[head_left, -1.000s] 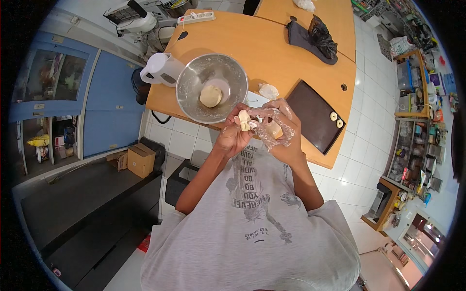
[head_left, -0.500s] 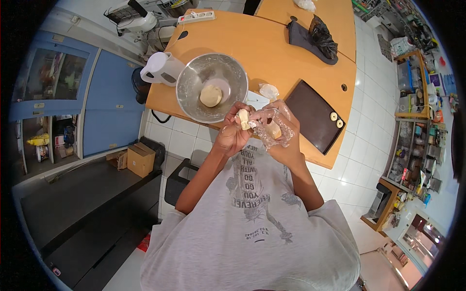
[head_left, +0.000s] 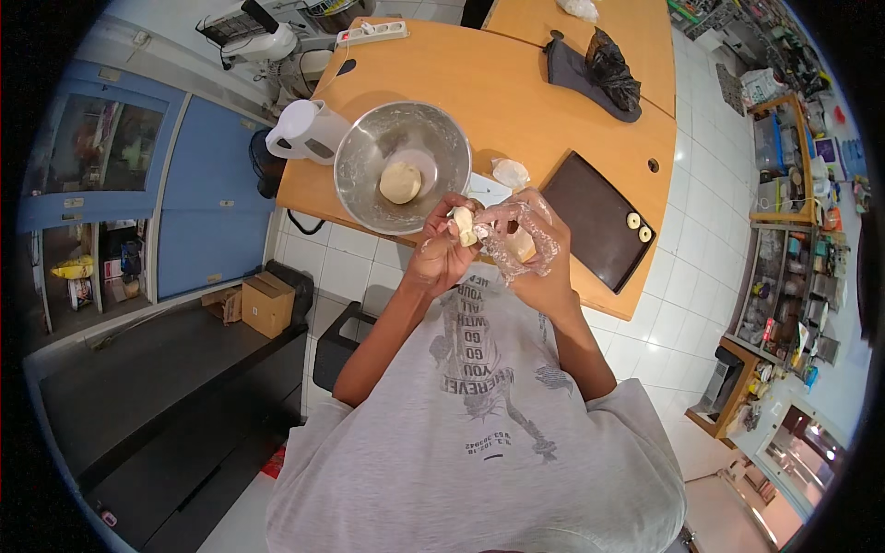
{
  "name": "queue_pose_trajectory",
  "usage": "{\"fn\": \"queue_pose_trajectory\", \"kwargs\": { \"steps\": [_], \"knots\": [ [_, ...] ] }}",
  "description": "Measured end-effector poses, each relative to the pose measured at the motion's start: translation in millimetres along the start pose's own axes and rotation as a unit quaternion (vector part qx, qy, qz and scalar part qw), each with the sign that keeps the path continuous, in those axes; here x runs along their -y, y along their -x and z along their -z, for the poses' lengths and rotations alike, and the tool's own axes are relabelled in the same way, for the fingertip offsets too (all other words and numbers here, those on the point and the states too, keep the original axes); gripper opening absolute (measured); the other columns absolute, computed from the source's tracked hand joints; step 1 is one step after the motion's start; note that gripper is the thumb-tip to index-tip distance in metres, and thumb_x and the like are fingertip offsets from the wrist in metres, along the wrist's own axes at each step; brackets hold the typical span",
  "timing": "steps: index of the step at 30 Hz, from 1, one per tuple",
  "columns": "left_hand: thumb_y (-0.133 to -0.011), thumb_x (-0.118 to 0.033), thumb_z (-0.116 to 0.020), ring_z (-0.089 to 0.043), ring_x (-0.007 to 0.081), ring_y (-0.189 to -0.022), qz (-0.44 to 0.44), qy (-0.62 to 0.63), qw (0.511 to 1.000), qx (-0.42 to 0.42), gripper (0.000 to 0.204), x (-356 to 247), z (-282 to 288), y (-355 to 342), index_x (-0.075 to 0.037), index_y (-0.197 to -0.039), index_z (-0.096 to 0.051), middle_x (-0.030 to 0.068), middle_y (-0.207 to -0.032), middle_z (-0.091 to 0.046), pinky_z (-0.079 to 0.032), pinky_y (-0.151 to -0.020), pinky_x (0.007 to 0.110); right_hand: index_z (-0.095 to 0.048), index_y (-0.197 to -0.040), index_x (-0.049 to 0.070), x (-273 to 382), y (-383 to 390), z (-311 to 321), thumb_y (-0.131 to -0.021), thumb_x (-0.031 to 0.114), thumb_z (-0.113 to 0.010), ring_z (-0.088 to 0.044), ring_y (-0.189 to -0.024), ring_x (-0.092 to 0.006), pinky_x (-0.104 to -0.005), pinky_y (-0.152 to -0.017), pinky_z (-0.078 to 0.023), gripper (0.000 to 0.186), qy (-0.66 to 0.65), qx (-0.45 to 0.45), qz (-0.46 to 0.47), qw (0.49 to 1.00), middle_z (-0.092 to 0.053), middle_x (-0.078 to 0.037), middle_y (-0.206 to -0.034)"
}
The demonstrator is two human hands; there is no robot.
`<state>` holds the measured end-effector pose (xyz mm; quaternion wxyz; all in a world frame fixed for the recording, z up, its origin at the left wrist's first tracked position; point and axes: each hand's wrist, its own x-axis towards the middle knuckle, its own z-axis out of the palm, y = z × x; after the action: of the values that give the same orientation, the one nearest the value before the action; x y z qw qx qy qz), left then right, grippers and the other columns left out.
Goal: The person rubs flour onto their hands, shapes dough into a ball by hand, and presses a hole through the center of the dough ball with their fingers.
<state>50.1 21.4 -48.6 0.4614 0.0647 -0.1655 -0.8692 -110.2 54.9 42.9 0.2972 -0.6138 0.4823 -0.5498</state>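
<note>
My left hand [head_left: 437,258] is closed around a small pale dough piece [head_left: 464,227], held up in front of my chest. Close beside it, my right hand [head_left: 544,221] grips a crumpled clear plastic wrapper [head_left: 544,255], and its fingertips reach to the dough piece. A yellowish lump [head_left: 522,245] shows within the wrapper; its kind is unclear. Beyond my left hand stands a steel mixing bowl [head_left: 346,198] with a round dough ball [head_left: 400,183] at its bottom. To the right lies a dark baking tray [head_left: 585,217] bearing two small pale rings [head_left: 633,221] near its right edge.
A white kettle [head_left: 300,129] stands left of the bowl on the wooden table [head_left: 498,101]. A white flat object [head_left: 487,189] and a small white bundle [head_left: 510,172] lie behind my hands. Farther back are a dark oven mitt [head_left: 576,78], a black plastic bag [head_left: 610,74] and a power strip [head_left: 372,33].
Both hands stay nearly in place with slight finger movement. The clear wrapper in my right hand has shifted a little; bowl and tray are unchanged.
</note>
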Motion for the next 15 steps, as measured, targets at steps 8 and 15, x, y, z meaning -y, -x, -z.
{"fn": "queue_pose_trajectory", "kwargs": {
  "steps": [8,15],
  "knots": [
    [-0.099,-0.027,-0.071,-0.062,0.0204,-0.117,0.0,-0.003,1.0,-0.023,0.042,-0.7,-5.9,-1.8,-0.008,-0.131,-0.052,0.0074,-0.125,-0.06,-0.057,-0.1,0.038,-0.072,-0.106,-0.001,-1.4,2.0,-3.3,-0.077,-0.004,-0.081,-0.062,-0.082,-0.0259,-0.0338,-0.07,-0.051,0.03,0.052,-0.018,0.07,0.996,-0.061,-0.013,-0.096],
    [-0.104,-0.027,-0.064,-0.063,0.0183,-0.112,-0.003,0.049,0.998,-0.042,0.039,-2.0,-1.5,-1.2,-0.009,-0.135,-0.051,0.0074,-0.125,-0.06,-0.058,-0.096,0.036,-0.078,-0.107,0.003,-3.2,4.3,-1.2,-0.073,-0.001,-0.084,-0.066,-0.087,-0.0288,-0.037,-0.075,-0.054,0.035,0.093,-0.009,0.132,0.987,-0.067,-0.013,-0.1]
  ]
}}
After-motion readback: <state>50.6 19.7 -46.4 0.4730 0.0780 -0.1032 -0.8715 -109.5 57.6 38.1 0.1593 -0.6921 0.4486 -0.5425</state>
